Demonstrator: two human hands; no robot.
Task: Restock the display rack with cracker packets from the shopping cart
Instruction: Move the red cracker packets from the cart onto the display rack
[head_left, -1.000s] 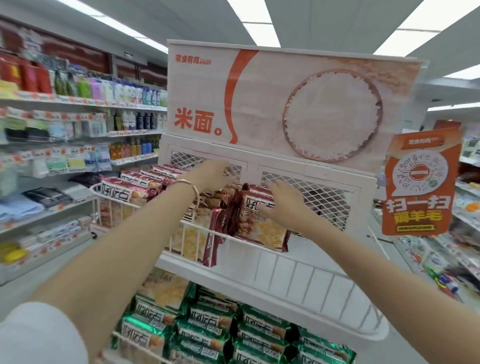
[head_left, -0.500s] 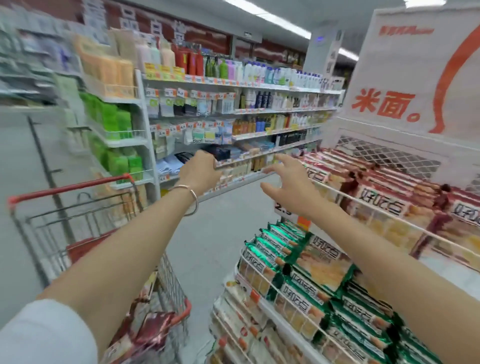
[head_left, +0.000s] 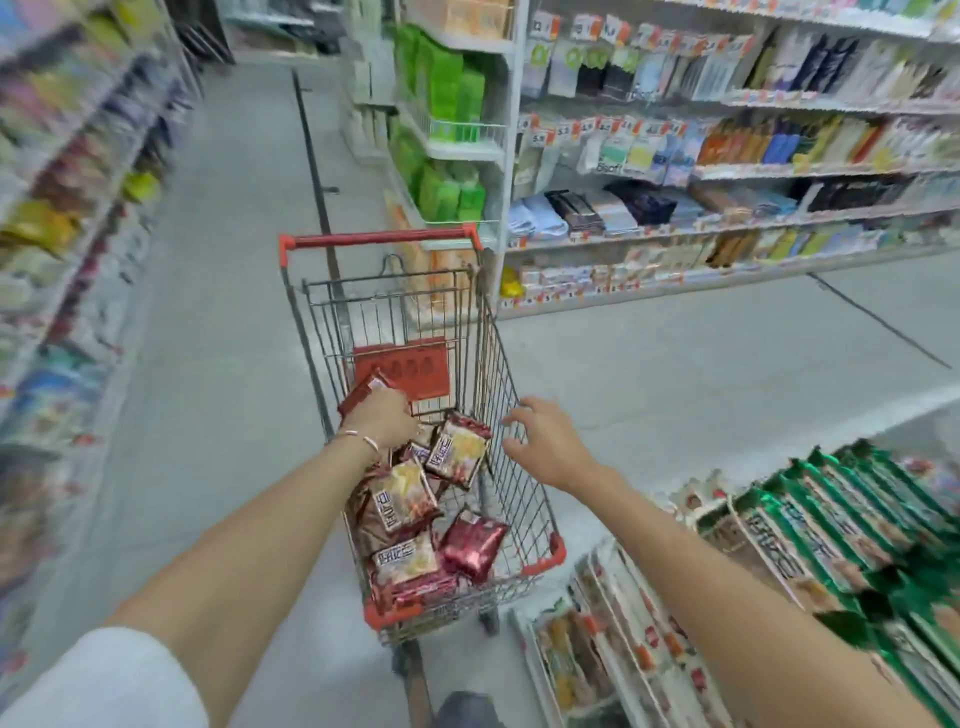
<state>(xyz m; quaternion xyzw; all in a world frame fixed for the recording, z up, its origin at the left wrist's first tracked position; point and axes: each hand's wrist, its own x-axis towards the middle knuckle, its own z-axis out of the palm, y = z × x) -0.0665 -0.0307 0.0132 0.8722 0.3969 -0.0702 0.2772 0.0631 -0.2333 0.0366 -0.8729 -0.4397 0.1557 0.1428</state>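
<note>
- Shopping cart (head_left: 496, 332) made of wire with a red handle, standing in a store aisle and seen from above at its near end.
- Cracker packets (head_left: 402, 506), dark red with pale fronts, lie in a loose heap on the floor of the cart's basket.
- Left hand (head_left: 382, 418) is down inside the basket at the far edge of the heap. Its fingers are hidden under the back of the hand, so the grip cannot be told. One red packet (head_left: 366, 388) sticks up just beyond the knuckles.
- Thin bracelet (head_left: 358, 439) circles the left wrist.
- Right hand (head_left: 545, 441) hovers at the cart's right wall, fingers spread, holding nothing. Its fingertips are at the wire rim; contact is unclear.
- Display rack (head_left: 530, 660) sits at lower right, beside the cart, with rows of green packets (head_left: 831, 519) on its upper tier.
- Store shelves (head_left: 727, 156) of blurred goods line the far side of the aisle.
</note>
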